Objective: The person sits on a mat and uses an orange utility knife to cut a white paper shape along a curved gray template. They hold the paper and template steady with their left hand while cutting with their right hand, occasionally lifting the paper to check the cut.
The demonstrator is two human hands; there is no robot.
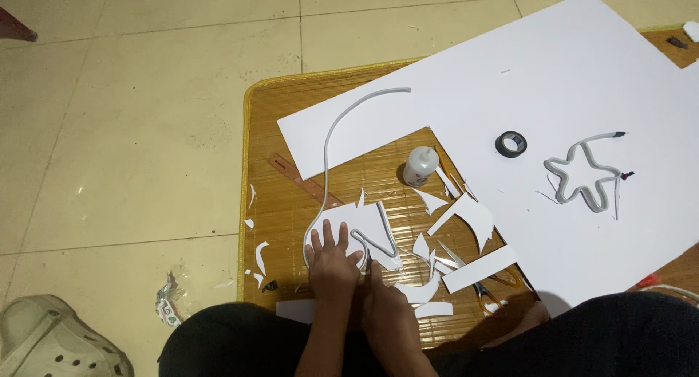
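My left hand (332,259) lies flat, fingers spread, on a white piece of card (348,225) on the bamboo mat (269,107). My right hand (388,310) rests beside it, its fingers pressing at the bent end of a long grey flexible strip (329,140) on the card edge. The strip runs from the card up in a curve across the mat onto the big white sheet (553,78). What the right fingers pinch is hidden.
A white glue bottle (421,166) stands mid-mat. A roll of black tape (511,144) and a star-shaped grey strip (586,177) lie on the big sheet. Several white offcuts (473,215), a brown ruler (300,179), a shoe (54,339). Tiled floor at left.
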